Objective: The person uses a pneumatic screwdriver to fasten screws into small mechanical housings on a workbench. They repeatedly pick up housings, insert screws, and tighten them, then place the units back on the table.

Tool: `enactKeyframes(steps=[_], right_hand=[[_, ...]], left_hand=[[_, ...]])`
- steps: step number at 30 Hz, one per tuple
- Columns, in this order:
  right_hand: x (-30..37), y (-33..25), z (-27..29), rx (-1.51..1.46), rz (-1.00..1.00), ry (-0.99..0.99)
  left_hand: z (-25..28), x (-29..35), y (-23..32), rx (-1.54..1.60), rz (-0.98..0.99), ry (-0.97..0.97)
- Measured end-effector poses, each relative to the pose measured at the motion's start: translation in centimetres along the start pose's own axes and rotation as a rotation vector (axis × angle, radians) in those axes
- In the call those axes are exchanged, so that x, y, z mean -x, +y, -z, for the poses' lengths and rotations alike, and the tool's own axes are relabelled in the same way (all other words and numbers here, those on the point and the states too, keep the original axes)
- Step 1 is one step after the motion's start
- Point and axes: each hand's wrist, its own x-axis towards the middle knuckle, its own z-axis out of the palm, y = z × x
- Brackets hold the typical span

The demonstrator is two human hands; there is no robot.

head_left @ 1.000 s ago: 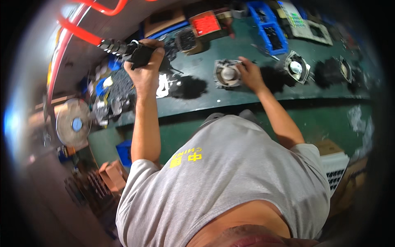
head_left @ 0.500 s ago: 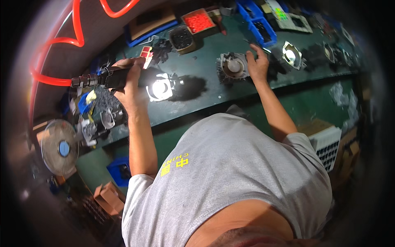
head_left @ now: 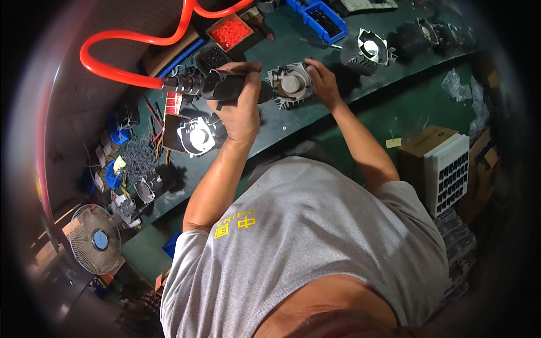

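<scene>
My left hand (head_left: 241, 115) is wrapped round a black air screwdriver (head_left: 224, 89), which lies nearly level. A red coiled air hose (head_left: 121, 37) joins its left end through metal fittings. The tool's right end is close to a silver finned metal housing (head_left: 290, 84) with a round hub in the middle; whether they touch I cannot tell. At the housing's right rim, my right hand (head_left: 325, 84) grips it with thumb and fingers. Below and left of the tool, a second, brightly lit metal housing (head_left: 197, 137) rests on the green bench (head_left: 270, 132).
Along the back stand a box of small red parts (head_left: 230, 32), a box of small black parts (head_left: 211, 59) and blue bins (head_left: 324, 23). More housings (head_left: 371, 49) line the right. Below are a fan (head_left: 96, 239) at left and a carton (head_left: 420, 147) at right.
My left hand has carried the air screwdriver rightward, from above the brightly lit housing to beside the one at my right hand. My right hand has closed on that housing's rim. The view has shifted.
</scene>
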Motion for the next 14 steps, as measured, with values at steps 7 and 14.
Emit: enactKeyframes(steps=[7,14], right_hand=[[0.0,0.3,0.5,-0.022,0.001,-0.036],[-0.5,1.0,0.7,0.068,0.049,-0.045]], left_hand=[[-2.2,0.9,-2.6,-0.032,-0.016,0.065],[-2.8,1.8,-3.4,-0.073,-0.031,0.083]])
